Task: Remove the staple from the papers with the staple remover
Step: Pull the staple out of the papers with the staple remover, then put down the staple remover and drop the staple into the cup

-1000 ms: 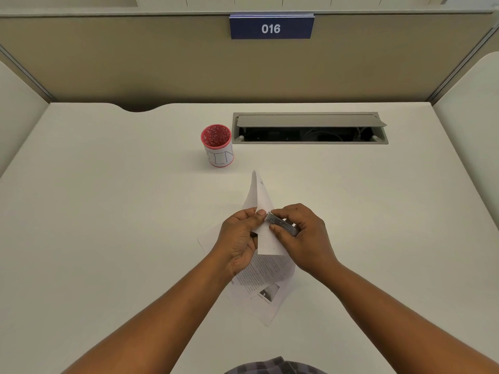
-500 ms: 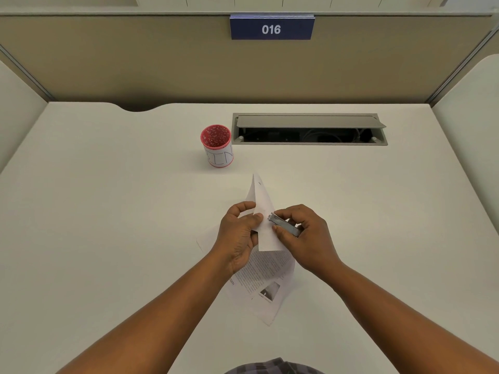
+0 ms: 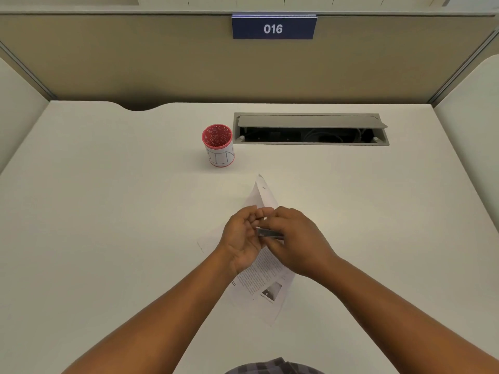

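- Gripping staple remover [image 3: 267, 233] in right hand [image 3: 297, 238], closed round it, long axis running 9-to-3.
- Pinching papers [image 3: 259, 276] in left hand [image 3: 240, 238], directly at 9 o'clock of the tool tip.
- Staple itself hidden between fingertips.

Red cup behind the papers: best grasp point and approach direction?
Judgement: take the red cup around its side wall, mid-height, coming from its left or front-left. It stands upright and cylindrical with an open mouth, the desk is bare on that side, while the cable hatch crowds its right.

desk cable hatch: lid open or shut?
Open. The cable hatch lid is raised, showing a dark cavity with cables below.
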Available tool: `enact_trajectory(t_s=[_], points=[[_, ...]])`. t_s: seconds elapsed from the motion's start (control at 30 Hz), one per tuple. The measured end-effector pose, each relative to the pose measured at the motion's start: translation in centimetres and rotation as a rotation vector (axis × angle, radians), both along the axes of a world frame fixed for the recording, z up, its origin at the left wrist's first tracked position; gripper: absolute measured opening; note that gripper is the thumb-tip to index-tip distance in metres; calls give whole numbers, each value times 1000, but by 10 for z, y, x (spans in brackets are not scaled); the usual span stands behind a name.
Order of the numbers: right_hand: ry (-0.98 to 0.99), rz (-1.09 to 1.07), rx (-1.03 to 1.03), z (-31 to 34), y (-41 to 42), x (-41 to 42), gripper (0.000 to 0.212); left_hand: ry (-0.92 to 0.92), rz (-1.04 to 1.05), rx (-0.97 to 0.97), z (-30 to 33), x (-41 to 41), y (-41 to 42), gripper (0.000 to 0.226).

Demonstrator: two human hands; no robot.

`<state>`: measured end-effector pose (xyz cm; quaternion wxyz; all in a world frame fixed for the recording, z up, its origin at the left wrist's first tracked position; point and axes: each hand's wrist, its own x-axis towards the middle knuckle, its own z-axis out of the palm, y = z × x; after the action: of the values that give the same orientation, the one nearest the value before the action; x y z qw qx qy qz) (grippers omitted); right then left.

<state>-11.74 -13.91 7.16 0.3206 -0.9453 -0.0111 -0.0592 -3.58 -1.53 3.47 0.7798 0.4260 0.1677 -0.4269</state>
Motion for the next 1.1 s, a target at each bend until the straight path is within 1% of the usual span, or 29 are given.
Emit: enact_trajectory(t_s=[0.07, 0.13, 0.2, 0.27, 0.3, 0.33, 0.4, 0.47, 0.57, 0.63, 0.7, 0.73, 0.87, 0.97, 1.1], points=[[6, 128, -214, 10, 10, 4, 20, 71, -2, -58, -2, 0, 1, 38], [8, 210, -433, 18, 22, 7, 22, 117, -10, -103, -4, -2, 3, 41], [4, 195, -514, 23, 25, 7, 23, 135, -19, -140, -6, -3, 5, 42], [14, 168, -466, 25, 21, 5, 24, 139, -6, -141, -7, -2, 7, 35], [28, 137, -383, 25, 16, 4, 24, 138, 7, -131, -9, 0, 7, 32], [41, 78, -265, 25, 10, 4, 24, 141, 20, -131, -10, 0, 7, 31], [22, -110, -14, 17, -5, 3, 22, 138, 33, -132, -11, 1, 6, 29], [2, -300, 187, 2, -20, 2, 21, 92, 8, -114, -9, 1, 4, 22], [32, -512, 410, -24, -38, -1, 18, 63, -7, -104, -11, 0, 4, 31], [37, -610, 496, -41, -49, -3, 26, 71, -10, -116, -12, 0, 4, 35], [69, -686, 481, -58, -61, -6, 36, 79, -6, -136, -13, 0, 5, 37], [97, -713, 453, -66, -67, -7, 37, 83, -4, -141, -12, 0, 5, 38], [201, -753, 340, -90, -80, -12, 37, 90, -3, -144, -11, 0, 4, 39], [201, -752, 238, -103, -85, -14, 37, 111, 17, -159, -9, 1, 3, 39], [197, -725, 186, -107, -88, -12, 33, 132, 38, -157, -9, 2, 1, 36]])
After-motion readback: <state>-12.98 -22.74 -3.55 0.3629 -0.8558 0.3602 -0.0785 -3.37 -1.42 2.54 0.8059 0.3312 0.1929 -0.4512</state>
